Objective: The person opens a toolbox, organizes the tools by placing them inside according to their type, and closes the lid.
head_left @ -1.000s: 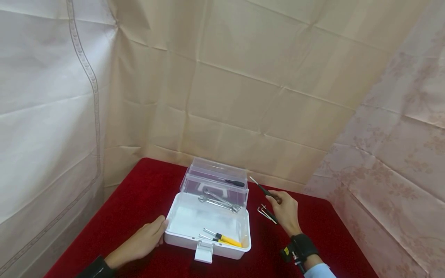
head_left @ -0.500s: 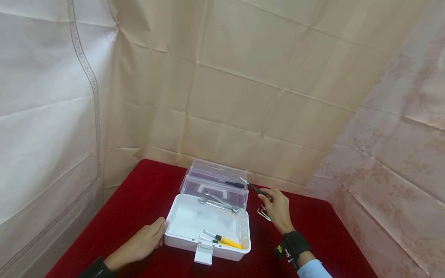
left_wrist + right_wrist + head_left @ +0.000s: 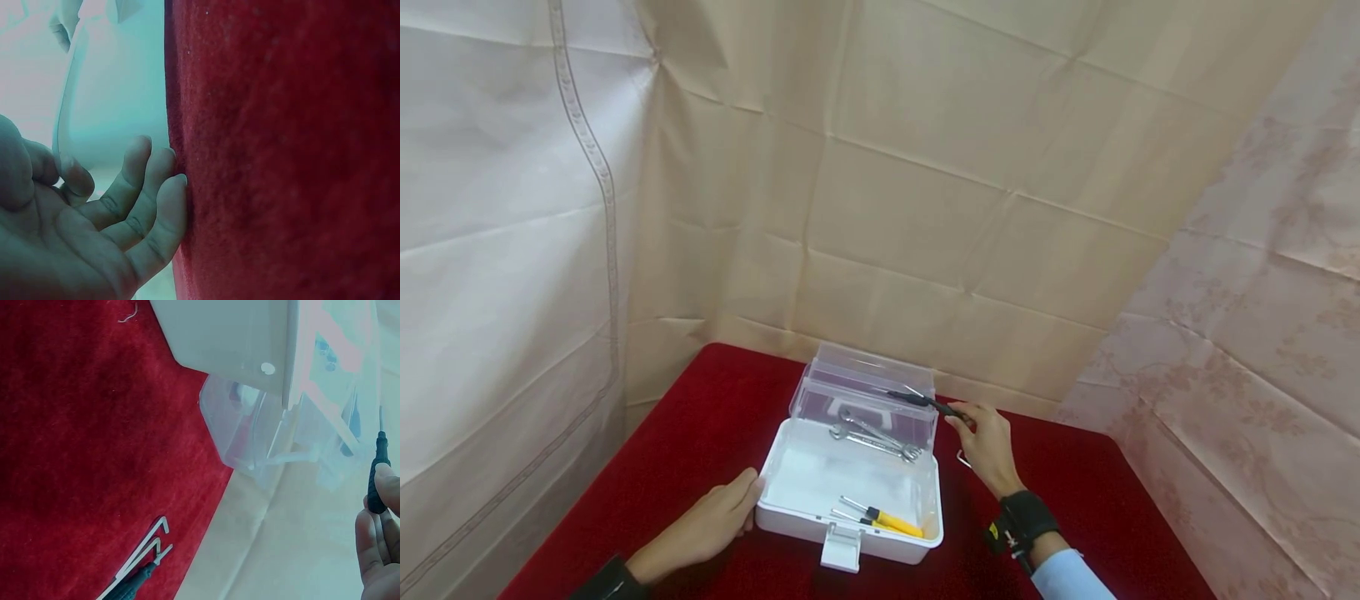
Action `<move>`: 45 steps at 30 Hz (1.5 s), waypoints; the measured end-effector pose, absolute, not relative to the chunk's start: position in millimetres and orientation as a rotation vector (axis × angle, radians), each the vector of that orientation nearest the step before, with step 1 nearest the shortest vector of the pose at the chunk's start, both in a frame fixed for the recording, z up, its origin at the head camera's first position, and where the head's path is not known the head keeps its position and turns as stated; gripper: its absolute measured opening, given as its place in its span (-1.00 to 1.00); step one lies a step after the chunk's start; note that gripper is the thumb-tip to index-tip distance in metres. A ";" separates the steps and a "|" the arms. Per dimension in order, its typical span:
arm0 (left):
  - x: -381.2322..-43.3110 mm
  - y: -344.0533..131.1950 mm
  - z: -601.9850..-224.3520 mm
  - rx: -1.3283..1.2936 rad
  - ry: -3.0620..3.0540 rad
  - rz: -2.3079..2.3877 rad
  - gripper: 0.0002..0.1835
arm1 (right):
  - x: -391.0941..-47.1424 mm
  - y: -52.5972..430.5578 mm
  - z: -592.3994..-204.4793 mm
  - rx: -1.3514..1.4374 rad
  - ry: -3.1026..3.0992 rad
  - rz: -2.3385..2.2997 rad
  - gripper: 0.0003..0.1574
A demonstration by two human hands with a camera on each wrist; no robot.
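Note:
A white toolbox (image 3: 820,467) with its clear lid (image 3: 857,408) swung back sits on the red cloth. My left hand (image 3: 718,517) rests against the box's left side, its loosely bent fingers touching the outer wall in the left wrist view. Over the lid's right edge, my right hand (image 3: 988,442) pinches the dark handle of a screwdriver (image 3: 377,478), whose thin shaft points away to the left. Another black-handled screwdriver (image 3: 907,398) lies in the lid. Two wrenches (image 3: 874,442) are at the back of the box. Yellow-handled screwdrivers (image 3: 895,523) lie at its front right.
Bent hex keys (image 3: 140,550) and a further dark-handled tool (image 3: 134,584) lie on the cloth right of the box, mostly behind my right hand in the head view. The front latch (image 3: 841,547) hangs down. Curtains (image 3: 910,208) surround the table.
My right hand has moved left with the screwdriver, from above the hex keys to over the lid's right part. The left hand and the toolbox stay in place.

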State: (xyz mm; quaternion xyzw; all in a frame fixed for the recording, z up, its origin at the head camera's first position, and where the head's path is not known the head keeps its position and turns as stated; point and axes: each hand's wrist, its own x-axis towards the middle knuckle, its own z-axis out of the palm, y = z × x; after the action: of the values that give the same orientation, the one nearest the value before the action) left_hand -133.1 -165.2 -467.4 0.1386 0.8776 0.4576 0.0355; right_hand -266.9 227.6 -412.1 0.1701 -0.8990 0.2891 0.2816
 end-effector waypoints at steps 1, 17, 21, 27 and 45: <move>-133.2 -165.0 -467.3 0.431 2.700 1.404 -0.73 | -267.5 226.8 -412.3 0.452 -2.412 0.779 -0.77; -133.7 -161.1 -467.9 0.390 2.677 1.397 -0.72 | -271.6 214.4 -415.5 0.468 -2.419 0.770 -0.72; -133.2 -160.8 -468.8 0.405 2.669 1.402 -0.69 | -273.5 208.9 -415.8 0.484 -2.404 0.758 -0.73; -134.2 -159.9 -468.6 0.422 2.682 1.400 -0.68 | -276.0 203.6 -416.2 0.526 -2.384 0.748 -0.75; -130.6 -164.9 -467.6 0.472 2.794 1.391 -0.71 | -254.9 336.1 -471.7 0.213 -2.898 0.593 -0.62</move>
State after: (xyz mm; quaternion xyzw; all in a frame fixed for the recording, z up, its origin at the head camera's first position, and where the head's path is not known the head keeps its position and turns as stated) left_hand -130.6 -164.9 -467.6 0.1496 0.8850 0.4407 -0.0074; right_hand -254.9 336.1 -471.7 0.0716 -0.9734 0.1991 0.0880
